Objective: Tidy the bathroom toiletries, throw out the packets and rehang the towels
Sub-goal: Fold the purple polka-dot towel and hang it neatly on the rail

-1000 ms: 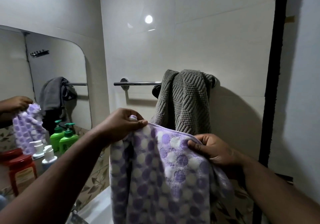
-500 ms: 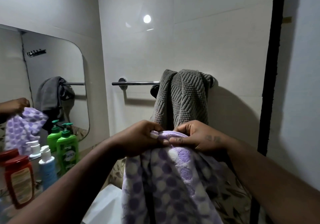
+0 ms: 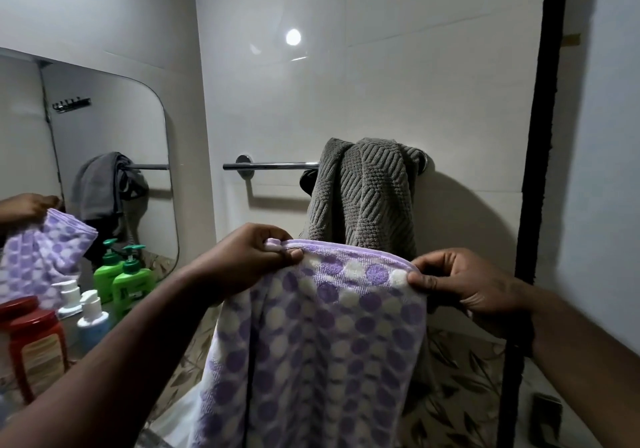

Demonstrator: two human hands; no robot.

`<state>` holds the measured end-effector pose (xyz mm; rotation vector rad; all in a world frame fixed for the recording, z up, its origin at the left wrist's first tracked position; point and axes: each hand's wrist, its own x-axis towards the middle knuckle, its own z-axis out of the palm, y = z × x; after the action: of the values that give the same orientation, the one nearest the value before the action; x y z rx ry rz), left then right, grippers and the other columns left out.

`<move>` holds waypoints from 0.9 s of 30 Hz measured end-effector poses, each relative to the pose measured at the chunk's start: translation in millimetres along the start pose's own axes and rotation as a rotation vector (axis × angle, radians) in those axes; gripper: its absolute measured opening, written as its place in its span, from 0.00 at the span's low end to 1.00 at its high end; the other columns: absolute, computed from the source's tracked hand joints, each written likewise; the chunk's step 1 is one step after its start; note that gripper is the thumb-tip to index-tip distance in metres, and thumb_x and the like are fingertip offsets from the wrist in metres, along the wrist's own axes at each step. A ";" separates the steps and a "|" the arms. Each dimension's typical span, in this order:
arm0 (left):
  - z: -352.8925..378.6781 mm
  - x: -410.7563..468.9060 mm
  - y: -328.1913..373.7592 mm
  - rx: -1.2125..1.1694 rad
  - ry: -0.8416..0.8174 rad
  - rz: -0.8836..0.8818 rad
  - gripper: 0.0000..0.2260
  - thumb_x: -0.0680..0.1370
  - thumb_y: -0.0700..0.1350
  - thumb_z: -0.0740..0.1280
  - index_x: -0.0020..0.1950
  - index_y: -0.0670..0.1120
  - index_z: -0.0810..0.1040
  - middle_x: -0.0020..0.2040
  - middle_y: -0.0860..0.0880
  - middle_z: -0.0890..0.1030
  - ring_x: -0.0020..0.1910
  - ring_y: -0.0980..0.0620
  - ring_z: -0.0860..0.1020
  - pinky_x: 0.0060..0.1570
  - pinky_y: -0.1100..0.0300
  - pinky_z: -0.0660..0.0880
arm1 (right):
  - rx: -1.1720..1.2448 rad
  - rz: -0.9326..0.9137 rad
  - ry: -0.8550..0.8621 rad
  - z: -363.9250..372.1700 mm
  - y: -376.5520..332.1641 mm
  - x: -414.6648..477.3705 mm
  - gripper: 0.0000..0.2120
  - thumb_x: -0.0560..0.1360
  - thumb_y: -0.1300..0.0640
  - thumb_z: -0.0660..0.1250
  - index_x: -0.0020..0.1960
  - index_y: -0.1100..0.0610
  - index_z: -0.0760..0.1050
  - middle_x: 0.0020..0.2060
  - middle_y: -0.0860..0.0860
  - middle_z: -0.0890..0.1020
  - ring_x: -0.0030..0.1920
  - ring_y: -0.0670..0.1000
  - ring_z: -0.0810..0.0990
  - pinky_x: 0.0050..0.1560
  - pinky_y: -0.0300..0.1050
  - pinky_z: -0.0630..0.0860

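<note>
A purple-and-white dotted towel (image 3: 322, 343) hangs in front of me, held up by its top hem. My left hand (image 3: 249, 260) pinches the hem's left corner and my right hand (image 3: 460, 281) pinches the right corner, so the edge is stretched between them. Behind it a chrome towel rail (image 3: 273, 165) is fixed to the white wall. A grey ribbed towel (image 3: 363, 198) is bunched over the rail's right half. The dotted towel is below the rail and does not touch it.
A mirror (image 3: 86, 170) on the left wall reflects the towels and a hand. In front of it stand a green pump bottle (image 3: 130, 284), a white-and-blue pump bottle (image 3: 90, 323) and a red-lidded jar (image 3: 33, 340). A black door frame (image 3: 540, 135) runs down the right.
My hands were together at the middle of the hem half a second ago; they have moved apart, spreading the folded dotted towel's top edge wide and a little higher.
</note>
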<state>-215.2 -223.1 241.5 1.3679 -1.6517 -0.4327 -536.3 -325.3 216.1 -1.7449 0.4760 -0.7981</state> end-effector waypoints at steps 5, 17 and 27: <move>11.0 -0.9 5.1 -0.163 0.041 -0.008 0.06 0.78 0.44 0.74 0.41 0.45 0.84 0.35 0.52 0.80 0.36 0.56 0.75 0.35 0.65 0.75 | 0.443 -0.069 0.133 30.8 0.8 -2.4 0.10 0.68 0.61 0.75 0.48 0.64 0.84 0.42 0.62 0.86 0.39 0.53 0.85 0.42 0.45 0.84; 43.8 13.6 11.0 -0.328 0.495 -0.157 0.07 0.79 0.45 0.73 0.52 0.47 0.76 0.42 0.45 0.78 0.33 0.51 0.74 0.36 0.56 0.74 | 0.356 -0.354 0.447 88.2 -39.2 3.4 0.08 0.73 0.66 0.72 0.51 0.58 0.84 0.44 0.58 0.86 0.42 0.53 0.83 0.47 0.48 0.83; 57.6 8.0 16.4 -0.628 0.401 -0.289 0.09 0.78 0.30 0.68 0.47 0.43 0.73 0.36 0.46 0.76 0.26 0.52 0.73 0.31 0.59 0.72 | -0.144 -0.429 0.722 90.2 -11.2 16.5 0.05 0.75 0.60 0.75 0.48 0.51 0.86 0.41 0.44 0.88 0.43 0.41 0.85 0.47 0.39 0.80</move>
<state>-271.2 -240.9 227.3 1.1145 -0.8833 -0.7199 -461.0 -271.8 216.2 -1.6744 0.6499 -1.7592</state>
